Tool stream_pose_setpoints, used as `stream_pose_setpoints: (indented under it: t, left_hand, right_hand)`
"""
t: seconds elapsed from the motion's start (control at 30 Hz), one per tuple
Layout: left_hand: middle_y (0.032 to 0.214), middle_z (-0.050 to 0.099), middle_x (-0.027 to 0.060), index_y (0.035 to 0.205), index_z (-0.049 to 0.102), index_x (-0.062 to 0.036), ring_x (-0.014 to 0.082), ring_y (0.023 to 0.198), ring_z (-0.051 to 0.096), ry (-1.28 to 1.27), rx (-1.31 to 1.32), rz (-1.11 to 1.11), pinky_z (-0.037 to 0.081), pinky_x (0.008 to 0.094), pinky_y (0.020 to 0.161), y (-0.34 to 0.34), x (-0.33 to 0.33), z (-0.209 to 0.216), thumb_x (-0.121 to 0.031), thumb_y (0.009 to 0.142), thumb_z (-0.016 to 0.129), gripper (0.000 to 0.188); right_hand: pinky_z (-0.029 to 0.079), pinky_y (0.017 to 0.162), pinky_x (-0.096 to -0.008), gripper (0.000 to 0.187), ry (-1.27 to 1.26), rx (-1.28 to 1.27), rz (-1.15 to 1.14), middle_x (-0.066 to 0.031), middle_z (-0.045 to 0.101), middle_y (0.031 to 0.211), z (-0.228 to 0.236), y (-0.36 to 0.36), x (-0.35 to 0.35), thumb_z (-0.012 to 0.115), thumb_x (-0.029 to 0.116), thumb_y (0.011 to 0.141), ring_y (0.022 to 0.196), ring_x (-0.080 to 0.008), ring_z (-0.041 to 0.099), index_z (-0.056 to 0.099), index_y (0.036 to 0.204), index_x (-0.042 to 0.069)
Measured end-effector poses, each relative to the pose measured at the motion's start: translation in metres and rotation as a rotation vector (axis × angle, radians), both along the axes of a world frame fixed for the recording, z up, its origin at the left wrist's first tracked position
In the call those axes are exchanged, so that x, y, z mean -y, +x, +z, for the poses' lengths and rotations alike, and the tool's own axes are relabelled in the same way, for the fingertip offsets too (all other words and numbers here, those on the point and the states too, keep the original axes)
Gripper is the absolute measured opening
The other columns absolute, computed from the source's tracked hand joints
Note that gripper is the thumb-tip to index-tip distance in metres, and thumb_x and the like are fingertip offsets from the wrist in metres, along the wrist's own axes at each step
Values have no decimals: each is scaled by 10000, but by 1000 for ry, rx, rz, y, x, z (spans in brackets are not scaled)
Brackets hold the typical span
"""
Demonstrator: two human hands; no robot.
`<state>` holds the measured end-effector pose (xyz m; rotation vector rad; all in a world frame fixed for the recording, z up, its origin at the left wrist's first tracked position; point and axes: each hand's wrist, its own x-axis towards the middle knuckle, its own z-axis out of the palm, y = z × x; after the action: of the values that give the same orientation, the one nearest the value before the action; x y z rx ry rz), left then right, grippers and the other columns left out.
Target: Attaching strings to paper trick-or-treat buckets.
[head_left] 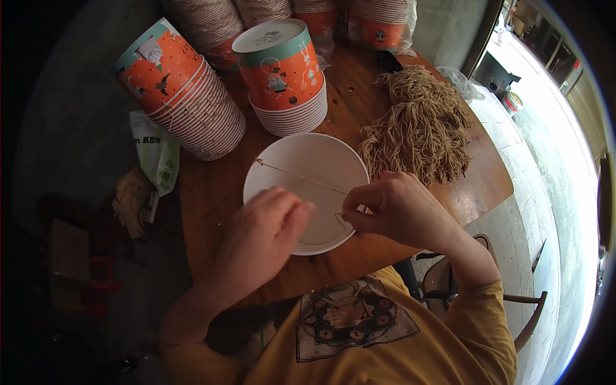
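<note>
Grey wall (446, 32) backs a brown wooden desk (346, 96), with bright light coming in on the right. On the desk, in front of the person, a white bowl (308, 151) stands with its mouth up. A thin string (301, 176) stretches over it from the upper left rim to the right hand (396, 205), whose thumb and fingertips are pinched together on it above the bowl's right side; a small loop shows below them. The left hand (266, 221), blurred, is over the bowl's near left side, fingers curled; whether it grips anything cannot be told. Beyond the bowl are an upright stack of orange tubs (285, 74) and a leaning stack (170, 86). Right of these lies a heap of tan strings (420, 128).
</note>
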<state>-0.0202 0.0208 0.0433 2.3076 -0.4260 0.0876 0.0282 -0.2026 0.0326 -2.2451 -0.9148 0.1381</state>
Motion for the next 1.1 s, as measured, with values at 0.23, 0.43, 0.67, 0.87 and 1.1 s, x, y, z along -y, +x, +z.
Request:
stream_pose_setpoints:
  t: [0.23,0.43,0.67,0.87,1.1]
  left_hand:
    - [1005,626,26,1065,605,-34,120,941,586,-640,-1036,-32,458,266,826,25,22,-7,-262,991,465,278]
    - [1035,618,47,1059,583,-38,115,947,578,-862,-970,9,450,261,803,27,26,-14,-253,983,487,247]
    - [1027,620,50,1049,584,-38,115,944,579,-909,-743,-13,443,258,781,16,16,-6,-230,983,485,226]
    - [989,630,22,1068,589,-34,70,928,566,-771,-624,-136,443,227,785,14,20,2,-188,986,482,205]
    - [916,617,-2,1038,603,-45,50,843,543,-766,-622,-175,424,204,726,22,25,-10,-182,967,516,178]
  right_hand:
    - [491,548,-369,147,56,-88,-46,-108,613,602,4,-2,-2,641,246,835,574,-293,616,685,814,107]
    - [499,545,-336,128,134,26,68,-83,627,617,-10,4,2,634,204,847,557,-196,642,672,868,84]
    - [470,591,-349,147,213,-33,193,-61,615,695,6,14,17,583,53,844,622,-209,626,598,985,88]
    - [440,692,-287,138,223,28,405,-22,614,800,15,20,18,569,22,841,680,-160,585,590,972,60]
    - [432,724,-224,95,819,-600,404,-9,600,915,-11,28,19,541,48,916,825,-67,539,577,1003,29]
